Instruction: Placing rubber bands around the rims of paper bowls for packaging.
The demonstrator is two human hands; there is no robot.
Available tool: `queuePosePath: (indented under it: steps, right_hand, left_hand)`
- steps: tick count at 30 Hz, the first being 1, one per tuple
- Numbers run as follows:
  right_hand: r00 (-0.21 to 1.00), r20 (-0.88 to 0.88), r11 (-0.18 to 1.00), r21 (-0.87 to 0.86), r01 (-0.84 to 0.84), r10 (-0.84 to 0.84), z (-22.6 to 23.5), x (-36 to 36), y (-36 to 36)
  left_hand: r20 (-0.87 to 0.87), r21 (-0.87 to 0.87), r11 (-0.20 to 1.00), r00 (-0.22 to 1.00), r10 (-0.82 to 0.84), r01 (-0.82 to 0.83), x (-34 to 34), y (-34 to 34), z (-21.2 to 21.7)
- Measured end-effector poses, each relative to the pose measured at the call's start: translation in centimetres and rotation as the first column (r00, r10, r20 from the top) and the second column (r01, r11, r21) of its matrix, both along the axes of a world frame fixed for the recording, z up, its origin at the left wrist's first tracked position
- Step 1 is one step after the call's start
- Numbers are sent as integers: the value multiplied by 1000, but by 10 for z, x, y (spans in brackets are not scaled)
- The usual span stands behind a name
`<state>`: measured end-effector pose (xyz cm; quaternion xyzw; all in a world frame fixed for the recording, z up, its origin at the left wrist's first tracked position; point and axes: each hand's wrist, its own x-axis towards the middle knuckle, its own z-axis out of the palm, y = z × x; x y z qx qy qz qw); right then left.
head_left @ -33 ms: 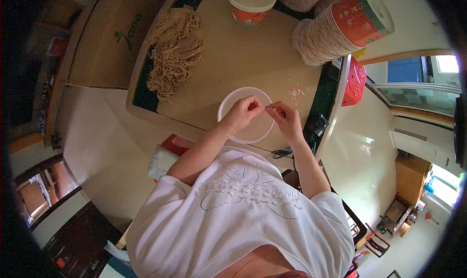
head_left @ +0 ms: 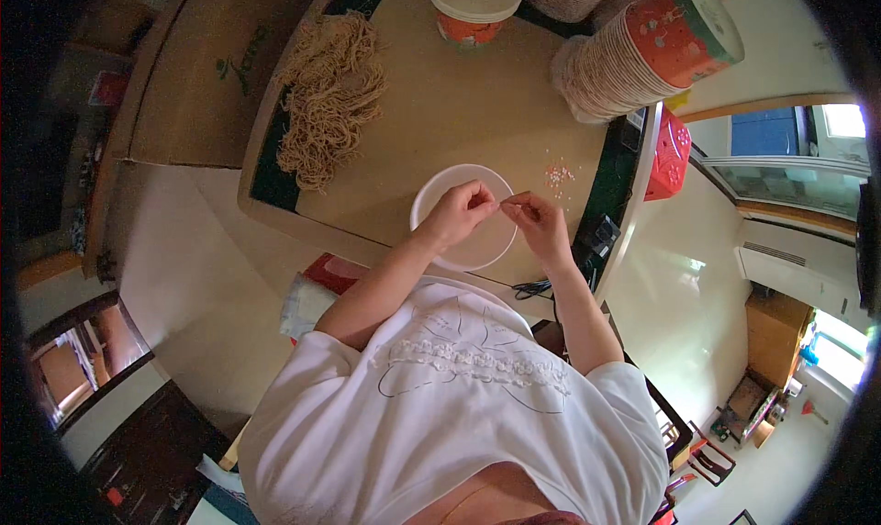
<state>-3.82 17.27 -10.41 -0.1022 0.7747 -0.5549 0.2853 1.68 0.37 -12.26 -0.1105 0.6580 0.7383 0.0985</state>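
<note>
My left hand [head_left: 455,215] and my right hand [head_left: 540,228] meet over a round white tub [head_left: 486,251] at the near edge of a brown board [head_left: 459,112]. Thumb and fingers are pinched together on both hands, with the fingertips almost touching. Whatever lies between them is too small to make out. Right of my right hand, small white and orange bits [head_left: 558,174] lie scattered on the board. A tangled heap of tan, string-like strands [head_left: 330,103] covers the board's far left part.
Paper tubs with a red pattern [head_left: 475,2] stand at the far edge. A long stack of similar tubs [head_left: 652,52] lies far right. A black device [head_left: 601,236] with cables sits at the right edge, near a red plastic basket [head_left: 670,156]. A cardboard box [head_left: 206,84] stands left.
</note>
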Motion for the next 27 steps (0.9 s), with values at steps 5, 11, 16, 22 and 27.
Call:
queuePosePath:
  steps: [5,11,16,22,27]
  right_hand:
    - [1000,28,999,-52,7,-5,5,-3,-4]
    - [1000,9,998,62,10,-10,-7,-7,-5]
    - [990,70,990,-60,127,-123,-20,-17,-5]
    - [948,245,938,-228,260,-203,-71,-26,-1]
    - [935,316,916,-303,261,-162,-77,-16,1]
  left_hand:
    - [69,27,1000,998,6,-8,-1,-1,6]
    - [-228,-408,905,973,25,-118,-3,-4,7]
    - [-358,-875,366,933,-48,-317,-12,-23,-11]
    - [-324,-847,480,938,-124,-229,-32,-31,-19]
    - [-498,-742,522,867,-7,-422,-12,-4,-12]
